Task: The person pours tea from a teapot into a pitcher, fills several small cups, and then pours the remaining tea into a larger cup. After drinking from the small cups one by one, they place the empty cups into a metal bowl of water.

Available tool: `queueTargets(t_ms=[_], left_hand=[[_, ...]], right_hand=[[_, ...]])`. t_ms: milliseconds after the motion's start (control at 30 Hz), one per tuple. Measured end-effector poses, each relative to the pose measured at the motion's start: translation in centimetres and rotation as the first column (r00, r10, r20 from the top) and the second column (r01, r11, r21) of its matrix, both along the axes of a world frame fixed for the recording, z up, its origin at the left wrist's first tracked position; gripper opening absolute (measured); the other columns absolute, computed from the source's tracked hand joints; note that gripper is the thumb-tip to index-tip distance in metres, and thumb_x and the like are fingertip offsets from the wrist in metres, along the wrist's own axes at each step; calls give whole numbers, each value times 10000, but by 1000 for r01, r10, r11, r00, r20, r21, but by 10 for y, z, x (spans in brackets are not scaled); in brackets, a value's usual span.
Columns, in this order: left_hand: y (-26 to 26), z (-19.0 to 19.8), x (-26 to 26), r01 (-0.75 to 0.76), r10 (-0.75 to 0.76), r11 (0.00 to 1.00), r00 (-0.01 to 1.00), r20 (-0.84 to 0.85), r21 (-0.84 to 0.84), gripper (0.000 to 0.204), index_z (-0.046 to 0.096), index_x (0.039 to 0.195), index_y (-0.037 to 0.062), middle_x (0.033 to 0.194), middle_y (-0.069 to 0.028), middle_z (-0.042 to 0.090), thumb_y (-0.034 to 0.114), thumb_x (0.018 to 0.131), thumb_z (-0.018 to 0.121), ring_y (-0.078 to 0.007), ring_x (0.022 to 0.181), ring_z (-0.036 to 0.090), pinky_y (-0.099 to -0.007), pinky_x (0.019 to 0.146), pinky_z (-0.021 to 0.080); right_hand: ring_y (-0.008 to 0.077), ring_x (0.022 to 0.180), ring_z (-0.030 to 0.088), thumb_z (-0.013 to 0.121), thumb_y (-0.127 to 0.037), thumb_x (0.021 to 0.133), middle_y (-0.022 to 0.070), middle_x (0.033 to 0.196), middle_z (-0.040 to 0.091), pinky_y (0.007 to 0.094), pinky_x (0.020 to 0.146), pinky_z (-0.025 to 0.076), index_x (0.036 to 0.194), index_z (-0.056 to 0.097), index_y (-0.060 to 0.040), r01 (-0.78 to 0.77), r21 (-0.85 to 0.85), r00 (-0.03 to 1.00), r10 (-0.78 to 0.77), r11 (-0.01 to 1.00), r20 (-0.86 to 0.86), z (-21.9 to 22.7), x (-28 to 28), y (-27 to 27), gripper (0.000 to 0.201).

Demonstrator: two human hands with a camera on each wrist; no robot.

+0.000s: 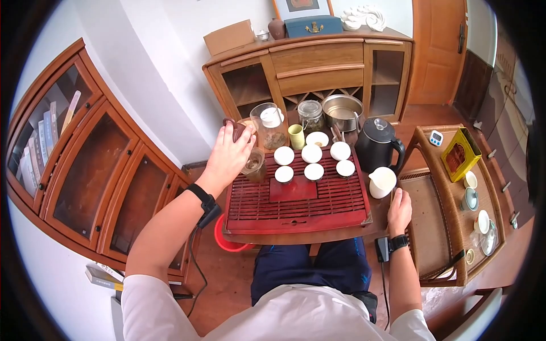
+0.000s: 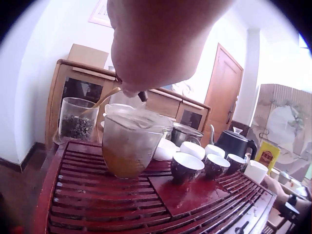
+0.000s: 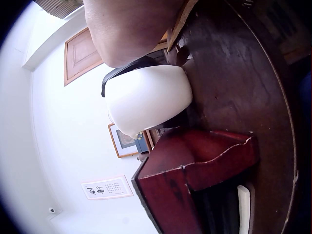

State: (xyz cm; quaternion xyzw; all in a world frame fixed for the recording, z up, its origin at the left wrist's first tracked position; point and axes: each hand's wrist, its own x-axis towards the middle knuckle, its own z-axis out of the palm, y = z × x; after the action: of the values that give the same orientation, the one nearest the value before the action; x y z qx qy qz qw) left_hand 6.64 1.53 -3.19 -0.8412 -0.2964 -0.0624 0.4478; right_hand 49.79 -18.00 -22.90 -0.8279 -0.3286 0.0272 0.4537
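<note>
My left hand [image 1: 230, 150] grips a dark brown clay teapot [image 1: 238, 129] from above, its fingers hiding much of it. It is held over the back left of the red slatted tea tray [image 1: 244, 219]. Just below stands a glass pitcher [image 2: 127, 146] with amber tea in its lower part. Several small cups with white insides [image 2: 187, 163] stand in two rows on the tray. My right hand [image 1: 400, 211] rests at the table's right edge, its fingers loosely bent. A white pitcher [image 1: 382, 182] stands right by its fingertips.
A black kettle [image 1: 380, 142], a steel pot [image 1: 343, 111], a lidded glass jar [image 1: 310, 115] and a clear container of dark tea leaves [image 2: 77, 124] line the back. A wicker cart [image 1: 424, 199] stands at the right, with a yellow tin [image 1: 459, 154]. A red basin [image 1: 230, 238] sits below.
</note>
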Motion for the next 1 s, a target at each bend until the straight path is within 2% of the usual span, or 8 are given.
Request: queueTargets(t_ms=[167, 367, 533, 600, 667, 733, 1000], left_hand=[[-6, -2, -2, 40, -42, 998, 998, -42, -46, 443, 689, 1373, 103, 1561, -108, 510, 163, 942, 606, -483, 1359, 473, -564, 1121, 463], [-1, 0, -3, -48, 48, 999, 998, -39, -8, 451, 684, 1381, 105, 1564, -107, 508, 168, 940, 613, -479, 1372, 465, -567, 1138, 452], [-9, 0, -4, -5, 1, 997, 999, -50, -75, 455, 684, 1388, 104, 1571, -105, 508, 167, 944, 608, -467, 1373, 468, -561, 1143, 449], [-8, -1, -2, 1, -3, 998, 999, -36, -58, 456, 683, 1390, 103, 1572, -105, 508, 166, 945, 607, -467, 1371, 470, -562, 1143, 449], [-5, -1, -1, 7, -8, 999, 1000, -19, -39, 457, 682, 1392, 103, 1573, -104, 508, 166, 945, 605, -468, 1369, 472, -563, 1144, 449], [-3, -1, -1, -50, 49, 998, 999, -23, -40, 454, 684, 1387, 102, 1563, -104, 513, 163, 943, 606, -472, 1368, 473, -566, 1144, 451], [-6, -1, -4, -21, 18, 997, 999, -34, -71, 446, 685, 1379, 102, 1560, -107, 514, 159, 943, 608, -468, 1371, 473, -566, 1148, 450]], right_hand=[[464, 1160, 659, 422, -459, 1129, 272, 1228, 711, 499, 998, 503, 1250, 685, 5, -2, 10, 1000, 2, 1000, -10, 1, -2, -1, 547], [461, 1159, 661, 416, -459, 1133, 271, 1224, 713, 499, 996, 506, 1254, 686, 9, 2, -4, 1000, -2, 1000, 19, -7, 3, 1, 554], [457, 1162, 661, 414, -461, 1135, 269, 1226, 712, 494, 997, 507, 1246, 685, 12, 1, -6, 1000, -1, 1000, 8, 2, -2, -1, 556], [449, 1170, 657, 423, -443, 1127, 240, 1253, 710, 505, 996, 507, 1266, 684, -12, -1, -33, 1000, 2, 999, 6, 1, 0, -1, 523], [453, 1164, 659, 419, -452, 1131, 256, 1237, 711, 500, 996, 507, 1253, 686, 0, 3, -16, 1000, -3, 1000, 10, 1, -1, 0, 539], [457, 1158, 662, 414, -460, 1135, 271, 1222, 712, 495, 996, 507, 1239, 688, 12, 9, 0, 1000, -9, 1000, 12, 0, -1, 0, 555], [459, 1148, 664, 412, -463, 1133, 269, 1215, 715, 500, 987, 507, 1233, 692, 8, -2, 11, 1000, 1, 1000, 28, -2, 0, -1, 557]])
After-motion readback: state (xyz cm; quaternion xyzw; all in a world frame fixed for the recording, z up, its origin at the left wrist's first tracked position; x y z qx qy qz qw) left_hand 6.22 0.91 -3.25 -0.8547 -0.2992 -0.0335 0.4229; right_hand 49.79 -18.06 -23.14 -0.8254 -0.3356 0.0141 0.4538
